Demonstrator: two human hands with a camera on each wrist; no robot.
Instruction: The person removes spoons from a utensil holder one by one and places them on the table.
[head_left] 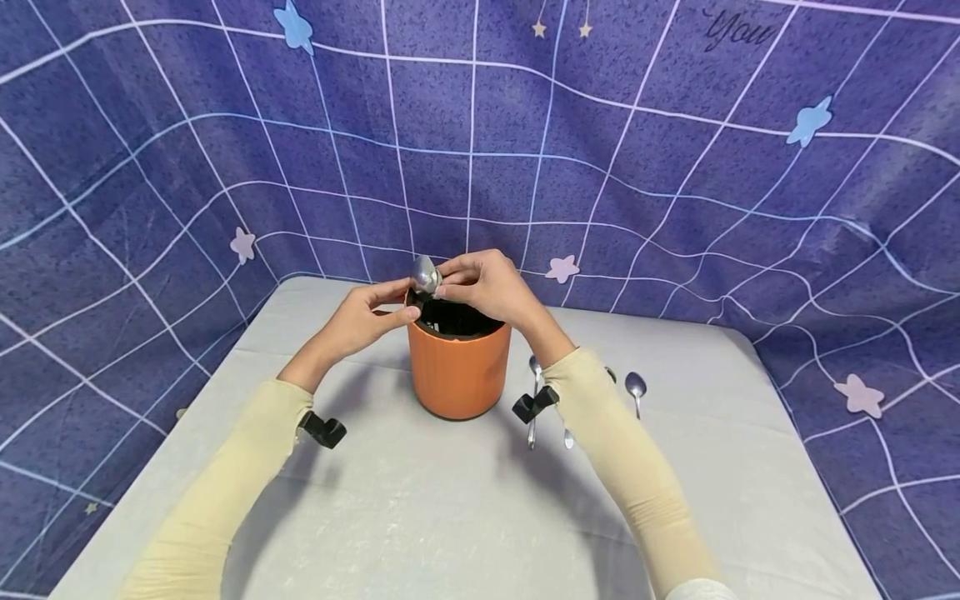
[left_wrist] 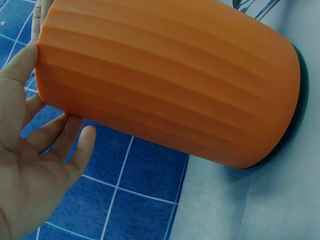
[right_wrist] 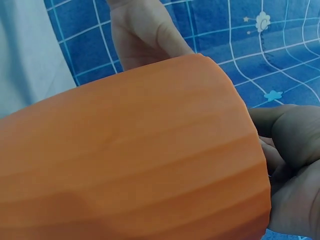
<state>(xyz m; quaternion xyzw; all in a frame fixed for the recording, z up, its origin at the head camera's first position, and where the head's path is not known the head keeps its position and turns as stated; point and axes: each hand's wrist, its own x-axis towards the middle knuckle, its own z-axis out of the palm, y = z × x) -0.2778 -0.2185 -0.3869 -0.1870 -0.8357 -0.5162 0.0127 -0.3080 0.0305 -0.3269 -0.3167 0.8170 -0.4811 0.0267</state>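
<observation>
An orange utensil holder [head_left: 459, 375] with a dark inside stands upright on the table. My left hand [head_left: 363, 321] holds it at the left of its rim, thumb at the near edge and the other fingers on the outer side; in the left wrist view the left hand [left_wrist: 35, 145] has its little finger off the wall. Over the opening, my right hand [head_left: 483, 287] pinches a metal spoon [head_left: 424, 273] with its bowl up. The spoon's handle is hidden. From the right wrist view, the right hand [right_wrist: 295, 160] is beyond the rim, its fingertips partly hidden.
Right of the holder, several metal spoons lie on the white-covered table [head_left: 405, 508], one spoon [head_left: 636, 385] beyond the right sleeve and another spoon [head_left: 535, 367] near the holder. The sleeve hides parts of them. A purple-blue gridded cloth [head_left: 510, 108] with stars surrounds the table.
</observation>
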